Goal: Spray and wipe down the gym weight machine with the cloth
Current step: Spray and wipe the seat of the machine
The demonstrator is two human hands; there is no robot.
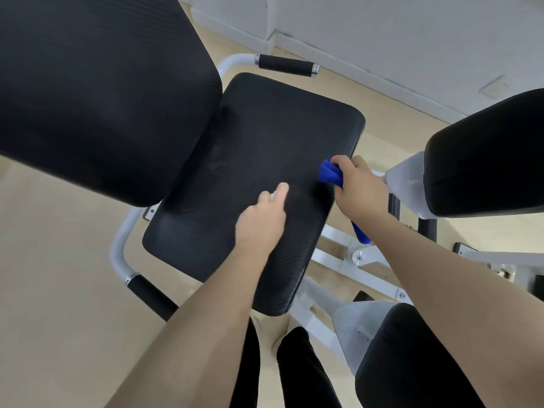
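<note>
The black padded seat [253,178] of the weight machine lies directly under both hands, with the larger back pad [97,92] up and to the left of them. The blue cloth [331,175] is bunched in the right hand [359,188], at the seat's right edge; a tail of it hangs out below the wrist. The right hand's fingers are curled round the cloth, and a ring shows on one finger. The left hand [263,216] is over the middle of the seat, just left of the cloth, its fingers curled round something pale and blurred that cannot be made out. A black handle grip [287,65] sits beyond the hands, another [153,297] beside the left forearm. Two black pads [482,160] lie right of the right arm.
</note>
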